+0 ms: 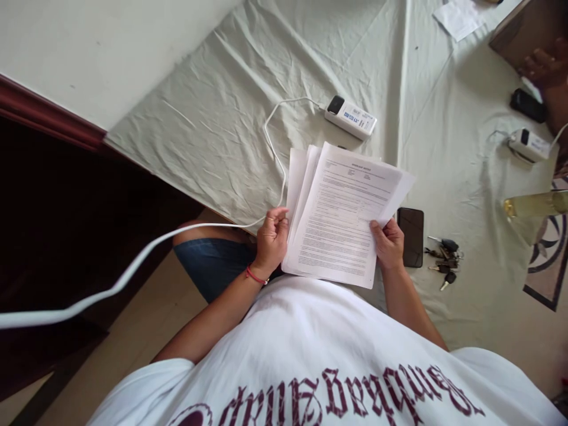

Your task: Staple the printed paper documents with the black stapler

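Observation:
A loose stack of printed paper sheets (339,219) is held up over the near edge of the table, its pages fanned out unevenly at the top and left. My left hand (274,239) is closed at the stack's left edge, thumb and fingers bent against the sheets. On the opposite side, my right hand (389,242) pinches the right edge, with the thumb lying on the top page. The top page is covered in small text under a short heading. My right fingers are partly hidden behind the paper.
A white box-shaped device (350,117) with a white cable (133,269) lies beyond the papers. Right of my hand are a black phone (410,236) and a bunch of keys (444,258). Farther right are a bottle (536,205), a second white device (529,146) and another person's hand (541,66).

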`<state>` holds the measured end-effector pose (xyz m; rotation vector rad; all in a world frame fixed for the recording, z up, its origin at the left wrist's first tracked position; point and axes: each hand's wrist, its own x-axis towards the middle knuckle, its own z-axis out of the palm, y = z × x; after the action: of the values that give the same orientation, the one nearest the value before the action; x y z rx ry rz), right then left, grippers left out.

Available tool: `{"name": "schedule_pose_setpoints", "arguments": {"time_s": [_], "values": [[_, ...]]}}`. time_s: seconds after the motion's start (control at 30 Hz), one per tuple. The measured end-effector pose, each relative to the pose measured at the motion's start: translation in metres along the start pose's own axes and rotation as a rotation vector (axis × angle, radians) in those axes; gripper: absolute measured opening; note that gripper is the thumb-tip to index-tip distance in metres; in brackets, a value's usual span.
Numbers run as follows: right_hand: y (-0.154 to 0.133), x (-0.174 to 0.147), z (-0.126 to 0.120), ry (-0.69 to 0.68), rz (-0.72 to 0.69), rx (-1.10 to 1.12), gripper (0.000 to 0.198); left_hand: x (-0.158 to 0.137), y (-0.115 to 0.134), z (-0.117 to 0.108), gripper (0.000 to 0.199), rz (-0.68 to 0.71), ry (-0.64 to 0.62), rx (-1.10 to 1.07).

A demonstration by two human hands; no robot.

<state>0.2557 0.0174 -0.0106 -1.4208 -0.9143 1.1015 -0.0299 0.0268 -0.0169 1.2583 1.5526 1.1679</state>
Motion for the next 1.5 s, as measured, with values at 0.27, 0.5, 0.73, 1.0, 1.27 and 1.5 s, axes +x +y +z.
{"name": "schedule_pose_setpoints", "arguments": {"time_s": [0.27,0.5,0.73,1.0,1.27,1.5], "values": [[-0.001,0.0,0.0,0.031,-0.019,-0.019,0.033,0.005,0.007,-0.006,0.033,-0.075,-0.127,-0.032],[0.001,-0.001,-0.001,0.027,-0.011,-0.037,0.034,0.009,-0.003,-0.005,0.025,-0.129,-0.123,0.037],[0.005,0.0,0.001,0.047,0.013,-0.037,0.033,0.006,-0.014,0.001,0.025,-0.167,-0.034,-0.004],[0.001,0.001,0.0,0.059,-0.003,0.026,0.028,0.005,0.001,-0.005,0.025,-0.026,-0.008,0.103],[0.0,0.005,0.003,0.203,-0.064,0.067,0.033,0.003,-0.003,-0.004,0.017,-0.008,0.018,0.151],[0.0,0.006,-0.001,0.189,-0.075,0.081,0.038,0.001,-0.013,0.0,0.019,0.128,0.094,0.102]]}}
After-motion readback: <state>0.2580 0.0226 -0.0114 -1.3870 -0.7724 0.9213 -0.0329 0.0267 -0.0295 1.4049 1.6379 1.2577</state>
